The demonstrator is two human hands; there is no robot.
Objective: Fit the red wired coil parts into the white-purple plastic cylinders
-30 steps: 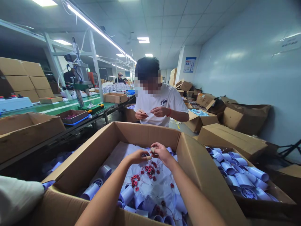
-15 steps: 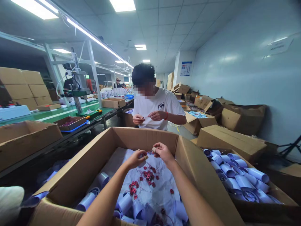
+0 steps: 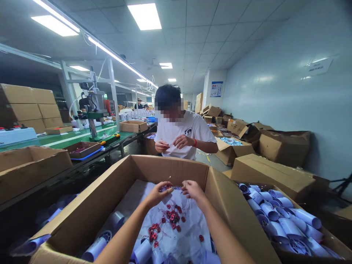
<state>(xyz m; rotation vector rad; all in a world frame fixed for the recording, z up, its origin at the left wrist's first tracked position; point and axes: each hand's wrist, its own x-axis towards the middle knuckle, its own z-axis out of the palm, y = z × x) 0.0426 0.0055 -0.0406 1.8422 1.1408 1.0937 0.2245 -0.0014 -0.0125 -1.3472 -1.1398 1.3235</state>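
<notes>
My left hand is closed in a pinch on a small red part, mostly covered by the fingers. To its right, and apart from it, my right hand has curled fingers with thumb and fingertips together; what they hold, if anything, is too small to make out. Both hands are over the far half of a large cardboard box. Below them, a pile of small red round parts with thin wires lies on white sheeting. One red part lies alone near my right forearm.
White plastic cylinders lie in my box's near left corner. Another carton of white cylinders stands at right. Across the box, a person in a white shirt handles a small part. A green conveyor bench with a press runs along the left.
My hands have moved slightly apart, the right one turning downward. The view has tilted up a little. The person opposite has drawn their hands apart.
</notes>
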